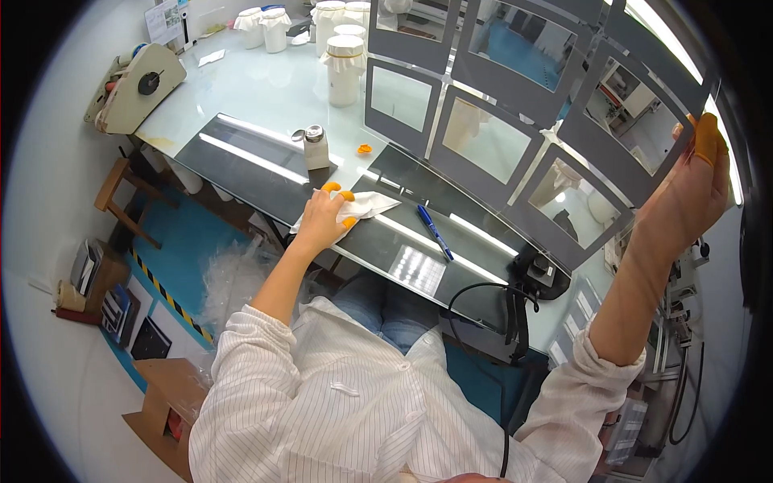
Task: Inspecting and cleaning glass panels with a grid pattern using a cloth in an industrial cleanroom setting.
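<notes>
My left hand [322,219], with orange finger cots on several fingertips, is closed on a crumpled white cloth [372,204] on the dark glass tabletop near the front edge. My raised right hand [696,189], also in orange cots, grips the right edge of a large sheet of joined grey rectangular frames [596,138] with see-through windows. The sheet stands tilted over the right side of the table. A blue pen [435,232] lies right of the cloth. Just beyond my left hand stands a small metal-topped dispenser bottle [316,148], its lid flipped up.
Several white cloth-covered jars [345,76] stand at the back. A loose orange finger cot [365,149] lies beyond the cloth. A beige device with a black knob [141,88] is at the far left. A black cabled device [539,274] sits at the right front; a wooden stool [121,193] stands at left.
</notes>
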`<state>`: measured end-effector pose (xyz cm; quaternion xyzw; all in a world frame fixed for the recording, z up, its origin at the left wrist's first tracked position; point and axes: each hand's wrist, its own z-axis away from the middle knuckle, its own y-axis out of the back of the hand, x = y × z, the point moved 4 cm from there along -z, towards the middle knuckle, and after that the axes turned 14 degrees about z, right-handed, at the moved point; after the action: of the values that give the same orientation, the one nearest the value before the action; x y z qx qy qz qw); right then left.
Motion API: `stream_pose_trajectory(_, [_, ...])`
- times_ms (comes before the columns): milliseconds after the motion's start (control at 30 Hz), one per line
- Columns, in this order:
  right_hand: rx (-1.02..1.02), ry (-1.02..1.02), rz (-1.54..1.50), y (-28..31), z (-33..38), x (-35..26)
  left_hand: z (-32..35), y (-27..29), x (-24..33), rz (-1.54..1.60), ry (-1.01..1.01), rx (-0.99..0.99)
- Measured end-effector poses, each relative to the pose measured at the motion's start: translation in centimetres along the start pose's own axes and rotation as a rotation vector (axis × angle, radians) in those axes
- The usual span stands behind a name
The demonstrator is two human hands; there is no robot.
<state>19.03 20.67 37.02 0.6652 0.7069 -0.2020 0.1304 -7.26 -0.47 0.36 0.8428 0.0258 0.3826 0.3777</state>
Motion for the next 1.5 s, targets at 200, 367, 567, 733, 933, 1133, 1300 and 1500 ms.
stream_pose_trajectory(200, [-0.001, 0.009, -0.007, -0.5, 0.3, -0.5, -0.3, -0.7, -0.7, -0.071, -0.060, 0.052])
stream_pose_trajectory(367, [0.004, 0.029, -0.044, -0.4, 0.3, 0.1, -1.6, 1.1, 0.4, 0.274, 0.048, 0.066])
stream_pose_trajectory(567, [0.006, 0.004, -0.058, -0.3, 0.2, 0.6, -2.8, 3.0, 0.6, 0.455, 0.303, -0.066])
stream_pose_trajectory(733, [0.014, 0.003, -0.006, -0.4, 0.3, 0.3, -2.8, 2.4, -2.8, 1.345, 0.567, 0.040])
stream_pose_trajectory(933, [0.007, 0.029, -0.010, -0.4, 0.3, 0.8, -6.5, 4.5, -2.0, 1.643, 0.591, 0.159])
stream_pose_trajectory(1133, [-0.002, 0.070, -0.103, -0.1, -0.7, 0.1, -11.6, 8.1, -2.9, 0.607, 0.300, 0.247])
stream_pose_trajectory(1300, [0.049, -0.029, -0.203, 0.3, -2.0, 0.8, -11.4, 7.1, -2.0, -0.249, -0.025, 0.070])
stream_pose_trajectory(1500, [0.053, 0.042, -0.300, 1.6, -3.1, 0.4, -10.3, 6.3, -1.1, -0.325, -0.095, 0.012])
